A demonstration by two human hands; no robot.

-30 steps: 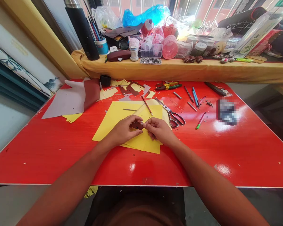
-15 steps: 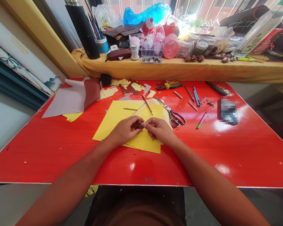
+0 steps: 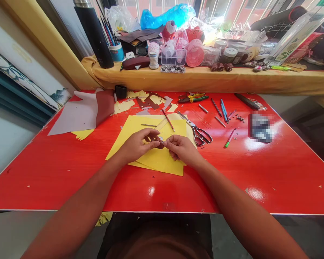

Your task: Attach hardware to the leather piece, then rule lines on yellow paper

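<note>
Head view: a small metal ring [image 3: 161, 142] sits against a dark brown cut piece [image 3: 159, 145], held just above yellow card [image 3: 175, 126]. The left hand [image 3: 139, 146] curls closed around the piece, while the right hand [image 3: 182, 150] pinches the ring; the work in hand appears to be fitting them together, with steel scissors [image 3: 197, 133] nearby on the red table [image 3: 286, 180]
</note>
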